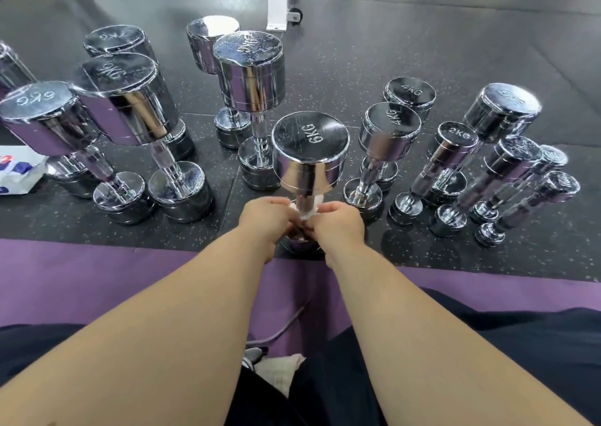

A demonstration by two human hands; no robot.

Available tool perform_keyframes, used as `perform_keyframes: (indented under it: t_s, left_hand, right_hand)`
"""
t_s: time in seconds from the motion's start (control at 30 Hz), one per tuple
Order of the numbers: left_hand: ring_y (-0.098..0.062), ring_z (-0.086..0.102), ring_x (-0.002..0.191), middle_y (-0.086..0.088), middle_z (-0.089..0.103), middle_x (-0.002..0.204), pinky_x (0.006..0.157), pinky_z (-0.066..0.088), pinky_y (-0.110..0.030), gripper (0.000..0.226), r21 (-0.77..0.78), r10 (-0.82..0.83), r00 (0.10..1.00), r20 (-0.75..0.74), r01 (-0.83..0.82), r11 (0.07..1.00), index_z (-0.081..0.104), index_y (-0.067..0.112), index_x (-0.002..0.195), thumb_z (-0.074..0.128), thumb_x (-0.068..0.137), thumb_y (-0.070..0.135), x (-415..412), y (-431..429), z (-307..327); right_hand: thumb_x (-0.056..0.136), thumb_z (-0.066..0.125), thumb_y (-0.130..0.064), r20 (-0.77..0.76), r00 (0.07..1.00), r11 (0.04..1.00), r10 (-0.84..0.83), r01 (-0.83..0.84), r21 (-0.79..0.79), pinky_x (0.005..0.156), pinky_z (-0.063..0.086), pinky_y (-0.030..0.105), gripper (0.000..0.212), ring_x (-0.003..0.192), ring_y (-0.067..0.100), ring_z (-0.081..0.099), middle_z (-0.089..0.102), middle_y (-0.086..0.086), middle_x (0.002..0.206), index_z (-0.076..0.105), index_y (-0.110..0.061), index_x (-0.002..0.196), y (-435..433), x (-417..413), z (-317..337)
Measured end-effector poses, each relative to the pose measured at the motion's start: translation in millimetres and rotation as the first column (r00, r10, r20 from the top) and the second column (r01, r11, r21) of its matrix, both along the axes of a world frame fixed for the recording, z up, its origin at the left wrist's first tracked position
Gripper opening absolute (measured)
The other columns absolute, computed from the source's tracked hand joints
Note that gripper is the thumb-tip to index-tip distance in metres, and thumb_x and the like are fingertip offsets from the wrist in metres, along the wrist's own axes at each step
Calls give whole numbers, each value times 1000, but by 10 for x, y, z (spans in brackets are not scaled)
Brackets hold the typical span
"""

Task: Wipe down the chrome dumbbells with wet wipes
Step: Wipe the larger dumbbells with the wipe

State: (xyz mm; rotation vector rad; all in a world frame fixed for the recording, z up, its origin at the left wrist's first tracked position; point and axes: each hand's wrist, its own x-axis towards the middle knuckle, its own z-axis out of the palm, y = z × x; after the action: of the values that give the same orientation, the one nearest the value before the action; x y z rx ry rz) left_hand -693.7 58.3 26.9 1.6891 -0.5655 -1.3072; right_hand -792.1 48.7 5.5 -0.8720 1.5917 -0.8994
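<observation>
Left hand [265, 219] and right hand [340, 224] pinch a wipe [309, 209] wrapped round the handle of an upright 6KG dumbbell [310, 146], the hands clamped on it from either side. The weight stands on the floor [357, 52] at the edge of a purple mat [97, 279]. More dumbbells [250, 71] stand left, right and behind it, and a pack [18, 172] lies far to its left. The handle appears to be the part being cleaned. Next the wipe likely has to work down to the lower head without tipping the weight.
</observation>
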Motion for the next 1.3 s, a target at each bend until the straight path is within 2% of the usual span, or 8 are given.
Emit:
perform_keyframes:
  t_s: [0.13, 0.27, 0.5, 0.6, 0.73, 1.03, 1.17, 1.3]
  left_hand:
    - [-18, 61, 64, -11, 66, 68, 71, 55, -24, 31, 7, -73, 997, -31, 73, 997, 67, 7, 60, 62, 78, -18, 17, 37, 20]
    - [-1, 50, 38, 7, 54, 41, 50, 49, -12, 27, -165, -51, 987, -153, 25, 986, 57, 10, 68, 59, 85, -11, 42, 58, 157]
    - [-17, 58, 55, -9, 66, 69, 64, 56, -30, 19, -95, -81, 996, -23, 78, 992, 70, 1, 90, 63, 80, -14, -15, 123, 20]
    - [-5, 51, 44, 3, 58, 48, 61, 48, -19, 23, -188, -46, 980, -193, 9, 982, 62, 7, 78, 54, 86, -13, 34, 70, 116]
    - [0, 67, 67, 5, 73, 76, 71, 53, -12, 25, -294, -183, 897, -402, 63, 954, 68, 12, 92, 52, 92, -7, 117, 60, 268]
    - [-5, 67, 60, 1, 72, 70, 63, 55, -12, 19, -267, -211, 938, -276, 136, 954, 67, 5, 86, 55, 90, -9, 110, 51, 189]
    - [-6, 64, 59, -3, 71, 73, 65, 55, -14, 20, -234, -189, 950, -249, 130, 964, 67, 3, 84, 55, 89, -11, 137, 37, 190]
    - [-5, 60, 49, -1, 67, 60, 61, 54, -15, 21, -122, -118, 988, -98, 106, 987, 67, 2, 83, 53, 91, -12, 125, 21, 91]
  right_hand:
    - [61, 67, -14, -177, 984, 995, -9, -9, -102, 73, 58, 39, 9, 79, 28, 70, 72, 2, 74, 66, -23, 59, 18, -30, 162]
    - [59, 72, -15, 32, 996, 983, -79, 84, -166, 68, 56, 38, 20, 65, 23, 66, 67, -2, 55, 71, -34, 53, 63, -28, 268]
    - [70, 67, 4, 51, 999, 1000, -6, 7, -15, 50, 41, 22, 24, 48, 12, 49, 61, 0, 54, 77, -18, 74, 39, -2, 224]
    - [78, 54, 16, 368, 925, 990, -96, 128, -63, 56, 48, 27, 32, 56, 17, 59, 68, 4, 61, 71, -11, 72, 2, -35, 295]
    - [88, 44, 22, 731, 679, 994, 65, 22, -108, 72, 57, 17, 32, 71, 9, 67, 70, 4, 76, 66, -1, 85, 13, -119, 406]
    - [90, 55, 13, 431, 865, 964, 257, -202, -170, 75, 53, 18, 30, 76, 8, 63, 71, -4, 75, 70, -11, 80, -120, -232, 293]
    - [89, 53, 10, 86, 954, 951, 288, -274, -146, 82, 56, 35, 43, 78, 14, 64, 73, -8, 74, 74, -19, 64, -220, -209, 167]
    - [82, 57, 5, -92, 957, 946, 273, -285, -153, 66, 47, 33, 49, 66, 15, 54, 68, -11, 62, 75, -34, 58, -181, -164, 172]
